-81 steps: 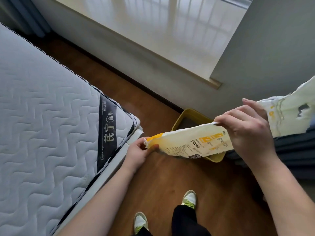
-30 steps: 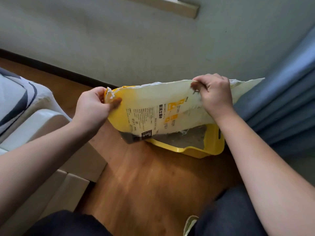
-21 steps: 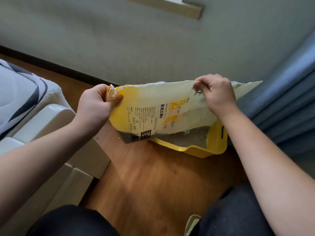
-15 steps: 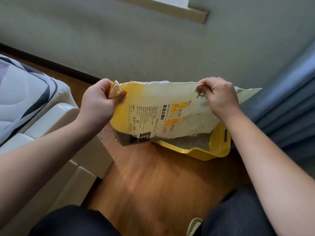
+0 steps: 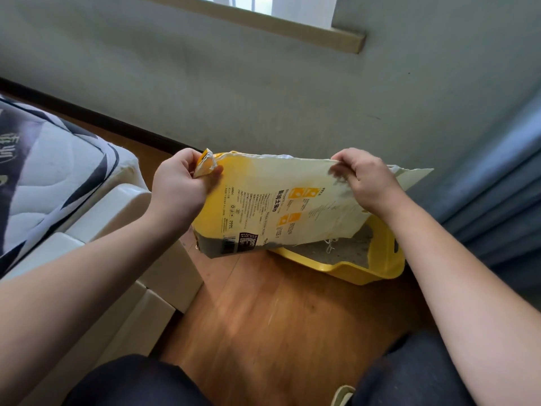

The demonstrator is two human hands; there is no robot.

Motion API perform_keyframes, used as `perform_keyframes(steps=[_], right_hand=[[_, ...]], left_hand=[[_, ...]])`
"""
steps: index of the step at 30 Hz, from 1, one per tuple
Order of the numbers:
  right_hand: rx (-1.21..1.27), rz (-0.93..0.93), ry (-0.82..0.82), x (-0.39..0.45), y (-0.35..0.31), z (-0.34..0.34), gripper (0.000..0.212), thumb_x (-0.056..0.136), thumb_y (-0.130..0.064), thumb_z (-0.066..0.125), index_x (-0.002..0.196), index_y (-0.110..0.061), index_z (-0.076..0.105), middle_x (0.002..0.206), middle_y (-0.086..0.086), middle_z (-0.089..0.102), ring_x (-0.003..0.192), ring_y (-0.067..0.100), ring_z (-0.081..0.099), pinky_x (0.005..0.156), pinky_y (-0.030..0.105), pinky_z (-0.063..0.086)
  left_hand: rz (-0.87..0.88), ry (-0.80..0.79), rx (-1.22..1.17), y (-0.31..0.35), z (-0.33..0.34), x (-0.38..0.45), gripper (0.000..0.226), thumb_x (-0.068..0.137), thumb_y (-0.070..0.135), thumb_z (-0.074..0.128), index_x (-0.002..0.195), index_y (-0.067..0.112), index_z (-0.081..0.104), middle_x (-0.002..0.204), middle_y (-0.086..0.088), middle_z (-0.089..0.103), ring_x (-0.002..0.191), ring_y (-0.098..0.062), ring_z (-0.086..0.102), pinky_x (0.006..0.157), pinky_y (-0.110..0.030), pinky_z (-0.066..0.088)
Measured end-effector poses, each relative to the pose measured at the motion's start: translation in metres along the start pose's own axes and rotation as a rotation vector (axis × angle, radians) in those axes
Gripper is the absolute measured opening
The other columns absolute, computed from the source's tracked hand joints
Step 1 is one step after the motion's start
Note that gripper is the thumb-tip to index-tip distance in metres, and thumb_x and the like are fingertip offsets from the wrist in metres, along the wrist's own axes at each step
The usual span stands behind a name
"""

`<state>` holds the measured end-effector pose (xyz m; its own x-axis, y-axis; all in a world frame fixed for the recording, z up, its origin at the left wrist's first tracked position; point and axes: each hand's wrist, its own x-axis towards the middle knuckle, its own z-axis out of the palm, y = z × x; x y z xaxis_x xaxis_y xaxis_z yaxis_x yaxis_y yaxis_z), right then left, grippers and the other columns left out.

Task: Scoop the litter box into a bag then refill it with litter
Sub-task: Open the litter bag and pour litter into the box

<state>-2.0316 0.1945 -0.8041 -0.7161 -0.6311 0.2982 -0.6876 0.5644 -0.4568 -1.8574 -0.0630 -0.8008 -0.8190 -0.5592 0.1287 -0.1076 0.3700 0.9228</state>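
Here, litter bag [image 5: 281,206] between hands | left hand [image 5: 178,186], right hand [image 5: 366,180] both pinching it | above litter box [image 5: 380,259]

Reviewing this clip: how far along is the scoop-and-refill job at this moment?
Done: cannot confirm scooping; no waste bag shows. The yellow litter box already holds grey litter. In hand: the left hand and right hand grip the litter bag tipped over the box. Left: finishing the pour, though no falling litter is visible.
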Motion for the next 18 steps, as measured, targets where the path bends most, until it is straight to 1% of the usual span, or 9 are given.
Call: perform_keyframes(steps=[2,3,5,7,10,13,15,18], right_hand=[[-0.015,-0.052,-0.009,0.002,-0.001,0.006,0.013,0.096,-0.016,0.053,0.099,-0.012,0.065,0.090,-0.007,0.056,0.090,0.019,0.054,0.082,0.034,0.043],[-0.016,-0.073,-0.018,0.003,-0.001,0.010,0.014,0.096,-0.016,0.053,0.100,-0.011,0.066,0.090,-0.006,0.055,0.089,0.019,0.054,0.082,0.035,0.043],[-0.003,-0.080,-0.021,0.006,-0.002,0.017,0.016,0.097,-0.017,0.053,0.099,-0.010,0.067,0.089,-0.005,0.053,0.088,0.018,0.051,0.079,0.032,0.041],[0.009,-0.064,-0.006,0.008,-0.002,0.022,0.016,0.097,-0.018,0.054,0.097,-0.010,0.067,0.090,-0.005,0.054,0.087,0.016,0.049,0.077,0.028,0.038],[0.015,-0.060,-0.003,0.014,-0.001,0.028,0.014,0.095,-0.020,0.057,0.093,-0.010,0.067,0.090,-0.002,0.056,0.085,0.015,0.048,0.075,0.027,0.037],[0.012,-0.058,-0.031,0.018,-0.001,0.032,0.015,0.094,-0.023,0.058,0.094,-0.010,0.066,0.089,-0.005,0.054,0.083,0.014,0.050,0.072,0.027,0.037],[0.017,-0.058,-0.046,0.020,-0.001,0.035,0.015,0.093,-0.023,0.059,0.096,-0.011,0.067,0.090,-0.005,0.055,0.084,0.014,0.050,0.072,0.026,0.037],[0.043,-0.063,-0.050,0.022,-0.002,0.038,0.016,0.093,-0.023,0.060,0.097,-0.013,0.071,0.090,0.000,0.058,0.082,0.015,0.052,0.072,0.027,0.039]], left_hand=[[-0.009,0.003,0.009,-0.003,0.001,0.000,0.023,0.086,0.032,0.073,0.090,0.012,0.062,0.086,-0.007,0.069,0.082,-0.019,0.069,0.067,-0.047,0.060],[-0.011,0.005,0.019,-0.004,0.001,0.000,0.022,0.087,0.031,0.073,0.089,0.012,0.062,0.085,-0.007,0.068,0.082,-0.018,0.069,0.066,-0.044,0.060],[-0.016,0.009,0.026,-0.006,0.001,0.000,0.019,0.088,0.029,0.072,0.089,0.013,0.062,0.084,-0.006,0.068,0.081,-0.018,0.069,0.064,-0.039,0.060],[-0.029,0.011,0.022,-0.007,0.002,0.001,0.018,0.089,0.029,0.071,0.089,0.014,0.062,0.085,-0.005,0.068,0.082,-0.018,0.070,0.063,-0.037,0.059],[-0.035,0.008,0.036,-0.009,0.003,0.001,0.017,0.090,0.030,0.070,0.089,0.015,0.061,0.086,-0.005,0.069,0.082,-0.016,0.069,0.065,-0.042,0.061],[-0.035,0.010,0.044,-0.010,0.003,0.002,0.015,0.090,0.030,0.070,0.088,0.017,0.061,0.087,-0.005,0.069,0.084,-0.018,0.069,0.068,-0.049,0.060],[-0.037,0.009,0.054,-0.010,0.003,0.003,0.015,0.090,0.030,0.070,0.088,0.018,0.061,0.087,-0.004,0.069,0.084,-0.017,0.069,0.068,-0.049,0.060],[-0.039,0.007,0.043,-0.010,0.002,0.003,0.015,0.090,0.029,0.070,0.089,0.016,0.062,0.087,-0.005,0.069,0.084,-0.017,0.069,0.068,-0.048,0.060]])
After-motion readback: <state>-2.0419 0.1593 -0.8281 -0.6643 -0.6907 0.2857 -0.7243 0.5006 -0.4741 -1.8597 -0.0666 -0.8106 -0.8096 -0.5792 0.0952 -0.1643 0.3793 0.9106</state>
